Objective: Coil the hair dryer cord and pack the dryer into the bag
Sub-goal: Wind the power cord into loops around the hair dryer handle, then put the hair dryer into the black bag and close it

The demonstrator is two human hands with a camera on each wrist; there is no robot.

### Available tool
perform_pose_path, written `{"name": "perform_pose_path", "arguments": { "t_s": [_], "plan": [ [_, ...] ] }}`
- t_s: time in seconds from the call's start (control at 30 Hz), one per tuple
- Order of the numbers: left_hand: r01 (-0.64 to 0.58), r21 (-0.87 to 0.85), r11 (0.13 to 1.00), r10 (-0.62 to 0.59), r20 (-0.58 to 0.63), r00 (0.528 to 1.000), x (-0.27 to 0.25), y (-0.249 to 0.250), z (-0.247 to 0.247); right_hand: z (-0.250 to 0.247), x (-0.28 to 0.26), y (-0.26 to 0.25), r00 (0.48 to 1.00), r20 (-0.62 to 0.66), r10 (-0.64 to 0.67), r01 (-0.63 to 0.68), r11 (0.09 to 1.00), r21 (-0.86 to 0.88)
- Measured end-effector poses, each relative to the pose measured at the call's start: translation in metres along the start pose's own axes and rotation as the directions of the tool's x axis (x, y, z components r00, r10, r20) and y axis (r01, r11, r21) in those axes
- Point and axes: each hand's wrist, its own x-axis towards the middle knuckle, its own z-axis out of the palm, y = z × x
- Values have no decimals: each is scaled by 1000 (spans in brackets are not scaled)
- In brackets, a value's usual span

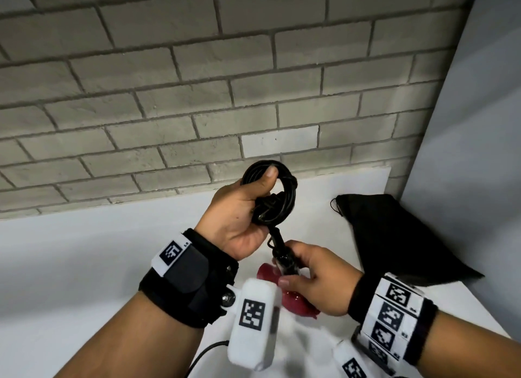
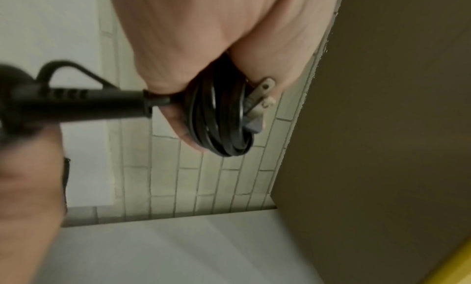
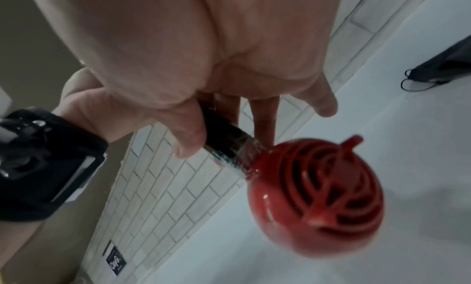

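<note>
Head view is showing little that can be read: the wrist bands (image 1: 394,315) are carrying black-and-white square code markers, and a small dark label (image 3: 114,262) on the brick wall (image 1: 197,95), seen from the right wrist, is too blurred to make out.

The hair dryer (image 3: 316,197) is showing a glossy red rounded body with a slotted red grille of curved bars, and a shiny black handle (image 3: 226,139). Its black cord (image 1: 270,194) is lying wound into a tight coil of several loops, with the plug's two flat metal prongs (image 2: 262,95) sticking out of the bundle (each prong is showing a small hole near its tip).

The left hand (image 1: 239,216) is gripping the coil, thumb pressing over the top of the loops and fingers curling behind them. A ribbed black strain relief (image 2: 76,101) is running from the coil down to the handle. The right hand (image 1: 315,276) is closing around that handle just below the left hand, thumb on one side and fingers on the other, so the red body is hanging under it, above the white table (image 1: 84,264).

The black drawstring bag (image 1: 394,236) is lying flat on the table to the right, near the corner, well apart from both hands.
</note>
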Motion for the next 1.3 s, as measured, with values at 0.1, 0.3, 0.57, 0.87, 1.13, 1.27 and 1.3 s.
{"name": "perform_pose_path", "arguments": {
  "t_s": [0.1, 0.3, 0.57, 0.87, 1.13, 1.27, 1.3],
  "plan": [
    [49, 176, 983, -45, -25, 999, 0, -3, -24, -5, 1, 16, 1000, -22, 20, -23, 990, -142],
    [281, 558, 781, -293, -69, 953, 7, -39, -77, 1, 9, 46, 981, 11, 193, -147, 783, -605],
    [459, 699, 548, -489, -178, 854, 24, -99, -116, 16, 14, 68, 949, 190, 250, 0, 606, -796],
    [245, 884, 397, -400, -73, 914, 42, -123, -140, 10, 26, 81, 904, 258, 342, 10, 585, -811],
    [159, 954, 256, -427, -36, 903, 52, -125, -147, 3, 29, 78, 906, 262, 333, 16, 591, -807],
    [325, 765, 555, -278, -197, 940, 51, -102, -154, -44, 43, 73, 978, -17, 208, -167, 733, -659],
    [324, 697, 640, -232, -227, 946, 51, -89, -157, -62, 52, 77, 971, -112, 212, -233, 726, -647]
  ]
}}
